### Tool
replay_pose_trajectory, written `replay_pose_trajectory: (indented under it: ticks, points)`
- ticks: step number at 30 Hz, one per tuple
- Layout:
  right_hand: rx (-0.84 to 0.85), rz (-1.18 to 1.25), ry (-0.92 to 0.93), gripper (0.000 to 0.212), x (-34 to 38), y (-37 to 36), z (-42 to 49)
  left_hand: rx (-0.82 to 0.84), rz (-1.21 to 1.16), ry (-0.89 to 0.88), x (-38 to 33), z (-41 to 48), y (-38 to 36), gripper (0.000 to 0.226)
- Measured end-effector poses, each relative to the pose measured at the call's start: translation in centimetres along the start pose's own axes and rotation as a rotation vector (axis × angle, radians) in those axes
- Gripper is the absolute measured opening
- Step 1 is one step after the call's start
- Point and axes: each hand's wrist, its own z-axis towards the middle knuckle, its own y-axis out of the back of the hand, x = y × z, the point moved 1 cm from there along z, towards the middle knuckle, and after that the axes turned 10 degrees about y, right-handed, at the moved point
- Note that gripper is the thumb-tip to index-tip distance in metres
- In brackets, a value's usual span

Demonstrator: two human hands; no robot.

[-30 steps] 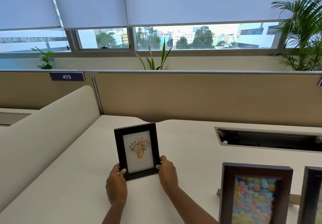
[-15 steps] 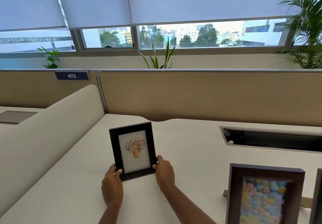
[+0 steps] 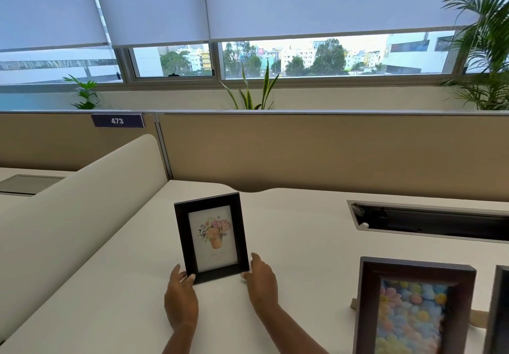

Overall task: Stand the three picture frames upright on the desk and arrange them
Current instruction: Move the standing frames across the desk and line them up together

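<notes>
Black frame up on its base, lower centre!

The black flower-print frame [image 3: 211, 238] stands on the white desk [image 3: 303, 243]; left hand [image 3: 180, 297] pinches its lower left corner, right hand [image 3: 261, 282] has loose fingertips [image 3: 246, 274] brushing the lower right corner, grip unclear.

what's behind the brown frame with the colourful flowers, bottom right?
A tan stand leg pokes out at the lower left of the brown wooden picture frame, resting on the white desk. A tan strip shows on its right. The rest of the support is hidden by the frame.
</notes>
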Motion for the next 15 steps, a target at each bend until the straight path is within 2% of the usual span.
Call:
replay_pose_trajectory:
  ticks: [5,9,12,15]
  points:
    - [0.028,-0.081,0.043,0.052,-0.4,0.5,-2.8,-0.067,-0.069,0.016,0.8,-1.8,-0.5,0.058]
    - [0.138,-0.054,0.081,0.055,-0.9,1.3,-6.0,-0.145,-0.070,-0.042,1.1,-5.3,-1.8,0.058]
    - [0.133,-0.042,0.130,0.048,-1.3,3.0,-7.9,-0.091,-0.090,-0.146,0.5,-8.3,-3.3,0.052]
    - [0.004,-0.067,0.234,0.039,-1.3,6.0,-9.5,0.030,-0.119,-0.251,-0.8,-11.5,-4.9,0.041]
